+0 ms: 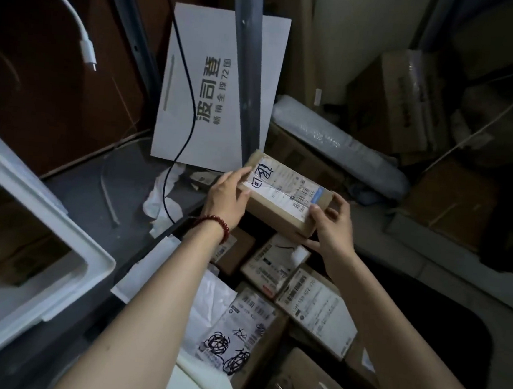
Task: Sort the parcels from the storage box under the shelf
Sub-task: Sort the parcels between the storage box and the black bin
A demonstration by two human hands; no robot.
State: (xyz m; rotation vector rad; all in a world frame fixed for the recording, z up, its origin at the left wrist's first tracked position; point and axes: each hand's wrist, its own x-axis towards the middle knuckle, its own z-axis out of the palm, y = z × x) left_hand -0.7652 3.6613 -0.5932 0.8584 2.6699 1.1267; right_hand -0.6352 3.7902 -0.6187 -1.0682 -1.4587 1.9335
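The small cardboard parcel (282, 196) is lifted clear at the centre of the frame, above the other parcels (285, 276) packed label-up in the lower middle. Its long axis runs from upper left to lower right, and its shipping label and the marker writing face up toward the camera.

The left hand (229, 196) grasps the upper-left end. Its fingers lie along the top edge and its thumb presses the near side. The right hand (334, 228) grasps the lower-right end, with its thumb on the label corner and its fingers curled under and round the far end. Each hand has one end, so neither is nearer than the other, and the parcel lies straight between them.

Both forearms reach up from the bottom of the frame and converge on it. A red bead bracelet (216, 225) sits on the left wrist.

The likely step is reading the label before the parcel goes to a pile. A white foam box (71, 226) stands open at the left of the frame. A white paper bag (215, 77) leans behind the grey shelf post (248, 71) at upper centre.
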